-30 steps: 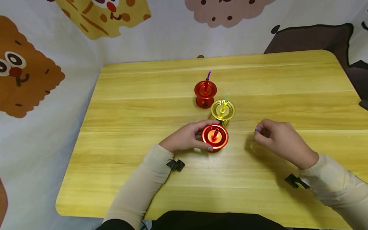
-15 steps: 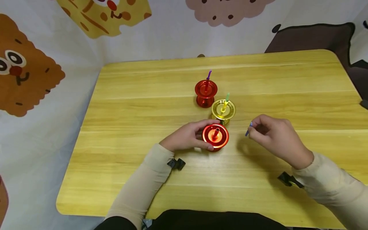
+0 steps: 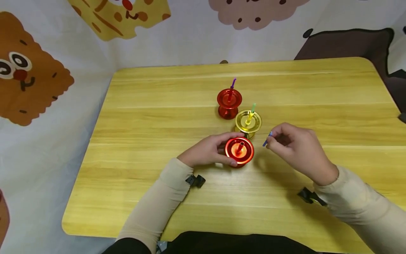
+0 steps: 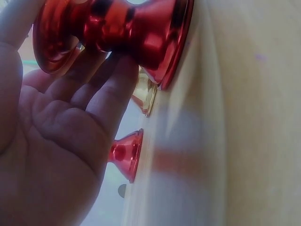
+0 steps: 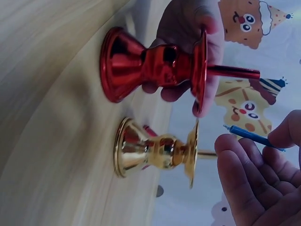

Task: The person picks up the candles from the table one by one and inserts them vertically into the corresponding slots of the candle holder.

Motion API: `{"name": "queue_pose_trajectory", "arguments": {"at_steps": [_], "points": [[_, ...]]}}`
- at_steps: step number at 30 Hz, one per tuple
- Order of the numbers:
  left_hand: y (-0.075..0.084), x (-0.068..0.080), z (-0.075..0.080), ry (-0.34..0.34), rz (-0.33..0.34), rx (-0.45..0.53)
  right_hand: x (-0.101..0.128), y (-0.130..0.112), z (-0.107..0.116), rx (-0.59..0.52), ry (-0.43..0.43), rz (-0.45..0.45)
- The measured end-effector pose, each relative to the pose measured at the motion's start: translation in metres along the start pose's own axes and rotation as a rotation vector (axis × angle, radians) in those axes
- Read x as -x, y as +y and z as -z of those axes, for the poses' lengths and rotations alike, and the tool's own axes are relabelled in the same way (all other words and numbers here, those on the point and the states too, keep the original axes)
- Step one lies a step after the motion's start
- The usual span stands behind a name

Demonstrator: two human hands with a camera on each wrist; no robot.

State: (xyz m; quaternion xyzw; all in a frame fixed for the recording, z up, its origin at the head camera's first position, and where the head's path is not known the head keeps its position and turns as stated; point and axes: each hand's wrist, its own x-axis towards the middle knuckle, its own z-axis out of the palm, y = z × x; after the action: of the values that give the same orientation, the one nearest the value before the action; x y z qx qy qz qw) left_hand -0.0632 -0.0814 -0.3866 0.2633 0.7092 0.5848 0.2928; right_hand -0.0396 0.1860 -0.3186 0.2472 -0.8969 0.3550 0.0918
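My left hand [image 3: 206, 152] holds the front red metal candle holder [image 3: 239, 151] by its side, thumb and fingers around it. The holder stands upright on the table, and a bare hollow tube [image 5: 233, 71] rises from its dish. My right hand [image 3: 299, 151] pinches a thin blue candle [image 5: 251, 136] between thumb and fingertips, a short way right of that holder and above the table. Right behind stands a gold candle holder [image 3: 244, 126] bearing a green candle [image 3: 253, 107]. Farther back is another red candle holder [image 3: 227, 101] with a purple candle [image 3: 233, 83].
The three holders stand close together on a wooden table [image 3: 152, 116], in a slanting row. Beyond the table's far edge hangs a white cloth [image 3: 184, 38] printed with cartoon biscuits. A black wrist camera sits on each sleeve.
My right hand has moved left, toward the front red candle holder, and more of the blue candle shows beyond its fingertips. My left hand keeps its hold in the same place.
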Motion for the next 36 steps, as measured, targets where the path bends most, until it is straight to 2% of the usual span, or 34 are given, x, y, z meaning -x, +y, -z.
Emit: {"name": "queue_pose_trajectory", "arguments": {"at_steps": [5, 16, 24, 36], "points": [[0.0, 0.0, 0.0, -0.003, -0.005, 0.009, -0.005, -0.008, -0.005, -0.053, 0.018, 0.022], [-0.001, 0.0, 0.001, -0.001, 0.003, -0.007, -0.017, -0.021, -0.011, -0.085, 0.027, 0.102], [-0.001, 0.0, 0.001, 0.004, 0.013, -0.002, -0.023, -0.027, -0.015, -0.165, 0.043, 0.145], [-0.001, 0.001, 0.001, 0.013, 0.005, -0.015, -0.025, -0.03, -0.019, -0.186, 0.071, 0.165]]}}
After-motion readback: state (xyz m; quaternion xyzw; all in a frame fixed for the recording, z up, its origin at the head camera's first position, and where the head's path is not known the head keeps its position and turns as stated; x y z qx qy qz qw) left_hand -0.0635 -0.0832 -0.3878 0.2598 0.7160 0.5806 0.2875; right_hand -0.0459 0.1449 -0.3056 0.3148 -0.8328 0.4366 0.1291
